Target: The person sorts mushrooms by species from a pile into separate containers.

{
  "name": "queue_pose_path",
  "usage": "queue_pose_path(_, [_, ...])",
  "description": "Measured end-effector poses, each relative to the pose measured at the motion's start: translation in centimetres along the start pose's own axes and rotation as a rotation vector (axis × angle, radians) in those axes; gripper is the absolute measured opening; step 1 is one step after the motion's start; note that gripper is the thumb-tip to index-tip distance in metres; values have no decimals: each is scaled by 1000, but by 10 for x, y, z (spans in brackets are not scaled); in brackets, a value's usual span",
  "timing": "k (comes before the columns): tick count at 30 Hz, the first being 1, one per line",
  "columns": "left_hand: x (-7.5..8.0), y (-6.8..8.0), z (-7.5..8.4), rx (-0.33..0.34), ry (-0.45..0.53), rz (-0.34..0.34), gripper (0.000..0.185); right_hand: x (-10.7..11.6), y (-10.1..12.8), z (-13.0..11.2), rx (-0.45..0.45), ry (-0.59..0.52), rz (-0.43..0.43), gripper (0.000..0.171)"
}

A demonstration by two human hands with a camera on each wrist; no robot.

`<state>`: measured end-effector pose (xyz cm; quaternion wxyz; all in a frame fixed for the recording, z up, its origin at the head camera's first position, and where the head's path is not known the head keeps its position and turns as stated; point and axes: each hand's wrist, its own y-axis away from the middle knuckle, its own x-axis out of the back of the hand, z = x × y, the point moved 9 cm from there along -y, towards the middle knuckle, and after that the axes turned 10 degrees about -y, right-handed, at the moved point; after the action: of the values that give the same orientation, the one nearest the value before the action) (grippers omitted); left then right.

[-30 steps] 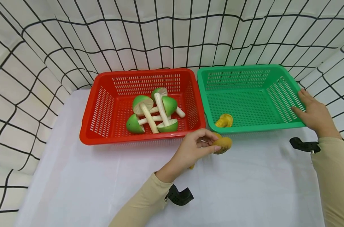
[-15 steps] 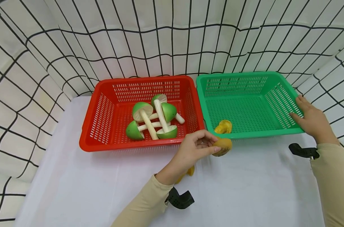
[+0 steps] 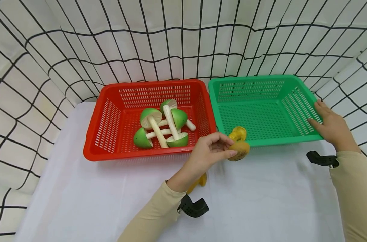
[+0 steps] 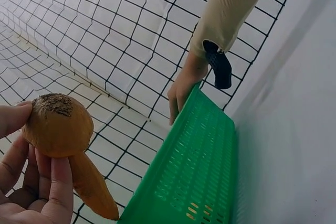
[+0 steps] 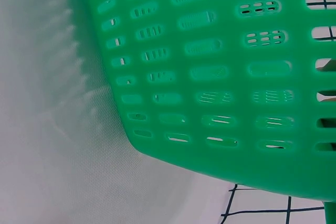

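The left hand [image 3: 206,153] pinches a brown-capped mushroom [image 3: 238,150] by its cap, just above the near rim of the green basket [image 3: 262,143]. The right hand [image 3: 330,126] grasps that basket's right wall. A second yellow mushroom [image 3: 238,133] lies inside, near corner. Left: red basket [image 3: 95,134] holding green mushrooms [image 3: 162,126].

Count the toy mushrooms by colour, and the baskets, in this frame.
Green mushrooms, all in the red basket: 5
Yellow mushrooms: 3, one in the green basket, one pinched by the left hand, one on the table partly hidden by that forearm
Baskets, red and green: 2
Total: 10
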<state>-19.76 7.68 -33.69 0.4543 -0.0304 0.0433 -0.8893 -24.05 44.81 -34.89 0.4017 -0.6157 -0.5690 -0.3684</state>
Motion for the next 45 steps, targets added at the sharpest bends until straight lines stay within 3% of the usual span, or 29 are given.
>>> queue_pose_path(7, [0,-7,3,-29,-2,1,20,0,-2,-3,1,2,-1,65])
queue_pose_path(12, [1,-22,1,-59,-51,26,18,2,-1,-2,-12,3,-1,65])
queue_pose_path(20, [5,-42,-13,-19,-112,81,18,1,1,0,-13,1,-5,65])
queue_pose_path(25, [5,-50,-14,-6,-213,99,17,1,1,0,-9,-1,-2,65])
queue_pose_path(41, [-2,-66,-5,-69,-544,137,15,0,0,0,-15,6,2,65])
queue_pose_path(45, [-2,-70,-6,-70,-561,136,15,0,-1,1,-23,0,6,65])
